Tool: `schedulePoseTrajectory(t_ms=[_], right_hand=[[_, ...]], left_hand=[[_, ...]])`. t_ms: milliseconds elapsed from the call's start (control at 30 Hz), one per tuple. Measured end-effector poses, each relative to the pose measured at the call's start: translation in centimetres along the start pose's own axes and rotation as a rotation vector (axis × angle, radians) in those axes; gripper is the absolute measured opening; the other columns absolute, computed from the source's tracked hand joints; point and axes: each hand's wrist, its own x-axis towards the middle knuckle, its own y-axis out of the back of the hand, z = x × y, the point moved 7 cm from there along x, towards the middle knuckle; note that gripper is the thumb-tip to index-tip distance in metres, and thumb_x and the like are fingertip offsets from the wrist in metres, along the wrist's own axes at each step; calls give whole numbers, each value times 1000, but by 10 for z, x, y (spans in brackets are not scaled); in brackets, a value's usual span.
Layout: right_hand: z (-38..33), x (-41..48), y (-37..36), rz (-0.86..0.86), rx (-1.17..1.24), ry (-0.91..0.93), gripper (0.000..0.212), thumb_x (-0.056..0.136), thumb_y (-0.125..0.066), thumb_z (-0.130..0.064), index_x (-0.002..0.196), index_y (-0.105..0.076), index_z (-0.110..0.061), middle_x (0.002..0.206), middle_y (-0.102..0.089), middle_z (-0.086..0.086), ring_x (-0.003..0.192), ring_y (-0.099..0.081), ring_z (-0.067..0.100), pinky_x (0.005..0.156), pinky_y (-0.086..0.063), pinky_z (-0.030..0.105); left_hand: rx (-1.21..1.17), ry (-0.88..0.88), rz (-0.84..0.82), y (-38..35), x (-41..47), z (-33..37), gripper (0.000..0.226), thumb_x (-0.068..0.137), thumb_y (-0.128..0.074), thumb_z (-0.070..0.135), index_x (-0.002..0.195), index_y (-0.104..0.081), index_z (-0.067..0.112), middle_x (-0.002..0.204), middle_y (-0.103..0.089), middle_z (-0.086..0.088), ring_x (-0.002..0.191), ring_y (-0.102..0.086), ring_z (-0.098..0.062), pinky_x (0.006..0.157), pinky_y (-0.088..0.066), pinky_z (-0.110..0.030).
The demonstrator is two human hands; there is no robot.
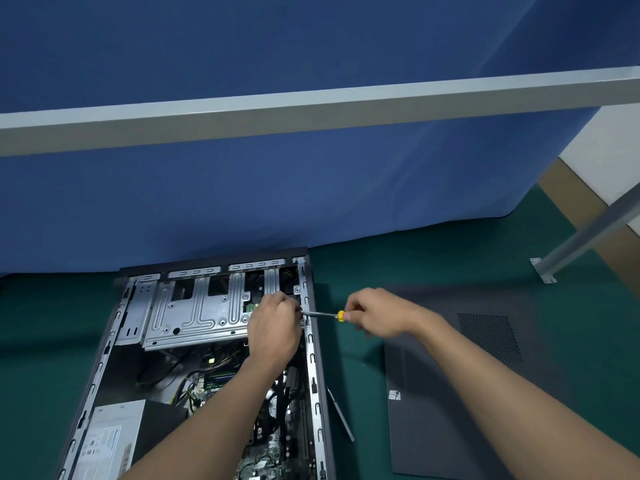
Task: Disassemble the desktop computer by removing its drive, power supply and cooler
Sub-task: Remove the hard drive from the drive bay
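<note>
Blue cloth behind green mat

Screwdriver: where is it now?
Head view, centre: the right hand grips the screwdriver, its tip by the left hand at the right edge of the computer case.

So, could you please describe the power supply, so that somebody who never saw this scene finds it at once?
Start from the open computer case lying on the green mat. Look at its near left corner: the power supply sits there. It is a closed grey box with a white printed label, unlike the ribbed drive cage at the far end.
</note>
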Motion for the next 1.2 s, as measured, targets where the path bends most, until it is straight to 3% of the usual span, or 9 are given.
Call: schedulePoseTrajectory(t_ms=[200,400,500,667,767,867,1000,1067,1200], right_hand=[[17,-19,-19,196,387,-102,20,97,-52,-32,87,-59,-16,75,-64,-2,52,-58,1,52,-41,15],[26,-32,-45,328,815,-157,13,99,-50,-22,94,-55,-12,84,-60,4,62,-58,14,76,-53,41],[27,-33,-49,374,957,-171,9,96,-55,-18,91,-50,-14,80,-50,2,61,-45,13,68,-45,37],[22,-34,-43,574,1129,-182,39,82,-74,-23,64,-40,-18,51,-35,-9,52,-32,13,55,-30,28],[11,-35,-37,662,1104,-90,20,80,-75,-20,71,-58,-20,52,-45,-14,49,-39,6,50,-35,19],[-2,-38,-31,696,1069,20,13,83,-73,-14,85,-70,-26,56,-54,-16,52,-46,4,53,-39,14],[-3,-40,-29,689,960,20,10,85,-69,-14,84,-74,-22,78,-72,-7,76,-66,7,70,-49,17],[1,-41,-30,711,889,-10,9,86,-69,-16,80,-73,-22,78,-71,-5,75,-64,6,66,-47,14],[8,-40,-31,769,717,-66,14,88,-67,-22,75,-65,-26,75,-66,-5,67,-57,3,57,-38,13]], left_hand=[[198,-81,-22,-2,2,9,21,92,-57,15,109,-68,16,110,-60,2,106,-52,-20,85,-44,-33],[124,-34,-17,4,2,7,17,94,-60,20,107,-70,15,110,-62,1,107,-52,-19,85,-45,-32],[-140,125,39,19,-2,-4,15,96,-59,22,98,-70,13,104,-65,-1,98,-57,-18,74,-46,-33],[-1021,515,-60,20,-22,3,10,92,-67,14,91,-73,5,77,-72,3,74,-69,-14,72,-51,-24],[-1454,678,-194,9,-43,30,8,90,-67,8,84,-68,3,63,-68,1,67,-64,-14,73,-51,-27],[-1640,755,-268,-1,-55,47,5,90,-65,5,86,-66,3,54,-60,1,66,-61,-10,72,-49,-25],[-1675,787,-306,-11,-61,52,9,91,-63,5,94,-70,1,70,-67,-4,75,-63,-10,70,-49,-22],[-1691,820,-316,-17,-62,52,9,91,-63,4,95,-71,0,82,-70,-6,75,-64,-11,69,-50,-21],[-1612,796,-321,-19,-58,57,11,92,-62,5,96,-69,-2,84,-69,-8,68,-62,-11,66,-52,-20]])
